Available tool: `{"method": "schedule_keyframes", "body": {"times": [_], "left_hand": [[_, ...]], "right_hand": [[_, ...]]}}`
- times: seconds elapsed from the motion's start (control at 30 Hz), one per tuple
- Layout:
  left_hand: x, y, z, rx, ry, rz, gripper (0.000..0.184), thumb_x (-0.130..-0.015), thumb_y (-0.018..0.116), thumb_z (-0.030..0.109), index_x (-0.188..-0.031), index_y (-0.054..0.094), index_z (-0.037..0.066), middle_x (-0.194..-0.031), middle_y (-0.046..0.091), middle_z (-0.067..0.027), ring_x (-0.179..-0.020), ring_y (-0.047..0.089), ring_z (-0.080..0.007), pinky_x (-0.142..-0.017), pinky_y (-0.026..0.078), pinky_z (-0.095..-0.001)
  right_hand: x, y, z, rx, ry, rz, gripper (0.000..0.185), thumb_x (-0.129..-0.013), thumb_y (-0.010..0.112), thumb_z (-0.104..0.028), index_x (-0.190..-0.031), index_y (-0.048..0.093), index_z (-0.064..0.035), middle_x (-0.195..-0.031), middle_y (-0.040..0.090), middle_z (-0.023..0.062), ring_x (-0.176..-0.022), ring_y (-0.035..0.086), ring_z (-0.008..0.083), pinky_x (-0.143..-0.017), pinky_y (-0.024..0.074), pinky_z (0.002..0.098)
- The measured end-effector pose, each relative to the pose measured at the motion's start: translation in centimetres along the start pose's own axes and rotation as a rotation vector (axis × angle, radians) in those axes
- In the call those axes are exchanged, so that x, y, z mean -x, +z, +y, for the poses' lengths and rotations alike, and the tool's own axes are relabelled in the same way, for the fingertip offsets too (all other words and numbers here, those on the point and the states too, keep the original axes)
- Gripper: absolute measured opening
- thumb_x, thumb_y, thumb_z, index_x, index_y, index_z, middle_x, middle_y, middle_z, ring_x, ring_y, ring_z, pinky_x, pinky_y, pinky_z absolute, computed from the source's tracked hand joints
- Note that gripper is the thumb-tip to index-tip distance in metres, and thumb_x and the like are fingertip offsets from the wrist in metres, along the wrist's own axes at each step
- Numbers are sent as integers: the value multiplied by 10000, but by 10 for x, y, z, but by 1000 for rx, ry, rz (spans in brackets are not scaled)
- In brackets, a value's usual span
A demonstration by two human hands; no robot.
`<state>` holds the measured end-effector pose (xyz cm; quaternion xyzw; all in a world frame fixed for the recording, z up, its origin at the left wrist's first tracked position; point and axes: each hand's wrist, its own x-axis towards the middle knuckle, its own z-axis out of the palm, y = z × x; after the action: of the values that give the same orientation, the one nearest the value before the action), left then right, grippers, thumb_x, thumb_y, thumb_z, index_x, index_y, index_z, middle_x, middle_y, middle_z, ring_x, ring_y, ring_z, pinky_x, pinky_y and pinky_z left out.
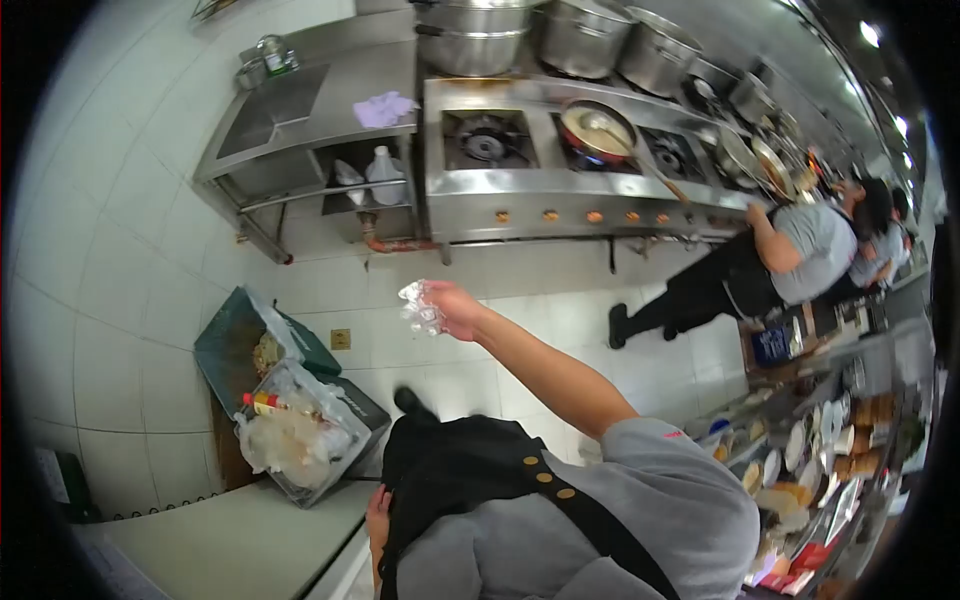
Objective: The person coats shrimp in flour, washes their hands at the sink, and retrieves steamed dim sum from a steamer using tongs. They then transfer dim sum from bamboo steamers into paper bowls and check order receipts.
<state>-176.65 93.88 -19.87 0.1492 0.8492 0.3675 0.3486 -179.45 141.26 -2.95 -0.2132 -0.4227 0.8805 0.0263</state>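
Observation:
My right hand (458, 310) reaches out over the tiled floor, its fingers closed on a crumpled, shiny, see-through plastic wrap (421, 308). Whether it is film or foil I cannot make out for certain. Down by my dark apron (460, 465), my left hand (378, 517) is partly in view beside a pale worktop (250, 535); its fingers are too small and covered to read. Left of my right hand stand two bins: a lined bin (350, 455) with plastic waste and a red-capped bottle (262, 402), and a green bin (222, 340) with food scraps.
Ahead is a steel stove (465, 185) with a pan (597, 130) holding a ladle, its handle sticking out over the front. Large pots (585, 40) stand behind. A steel sink bench (350, 75) bears a purple cloth (383, 109). A co-worker (800, 250) stands right, near crowded shelves (800, 470).

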Motion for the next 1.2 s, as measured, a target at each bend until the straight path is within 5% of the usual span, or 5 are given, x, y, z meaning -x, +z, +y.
{"method": "schedule_keyframes", "body": {"times": [0.23,0.27,0.5,0.97,1.2], "left_hand": [[-199,-97,27,455,-137,-11,351,-830,575,142,-1152,549,3,-968,644,-128,-902,616,-243,-787,484,-335],[-263,-122,25,44,245,41,388,-815,596,154,-1169,533,6,-998,634,-125,-916,608,-215,-778,485,-321],[-573,-302,412,-433,825,188,643,-780,634,180,-1349,345,98,-1320,412,-199,-1231,358,-378,-1026,315,-453],[-973,-371,641,-893,638,222,755,-744,649,130,-1355,229,-16,-1434,234,-177,-1347,211,-307,-1072,296,-413],[-1145,-402,722,-1071,797,189,707,-765,618,127,-1370,259,48,-1465,214,-78,-1378,148,-256,-1013,304,-561]], "right_hand": [[-155,60,-124,21,-87,-311,337,-905,421,-179,-1215,501,-74,-973,633,97,-777,626,185,-613,492,312],[-170,65,-139,29,-146,-222,342,-897,433,-170,-1217,500,-70,-970,630,103,-761,620,183,-585,487,304],[-258,14,-201,-111,-211,82,360,-886,458,-218,-1204,480,-51,-929,608,107,-743,609,207,-466,456,254],[-537,32,-281,-147,-101,155,338,-796,429,-38,-1117,524,10,-943,632,130,-826,636,243,-742,535,344],[-631,71,-308,-194,-160,281,326,-830,479,-66,-1147,522,-3,-937,628,142,-754,634,250,-507,499,320]]}}
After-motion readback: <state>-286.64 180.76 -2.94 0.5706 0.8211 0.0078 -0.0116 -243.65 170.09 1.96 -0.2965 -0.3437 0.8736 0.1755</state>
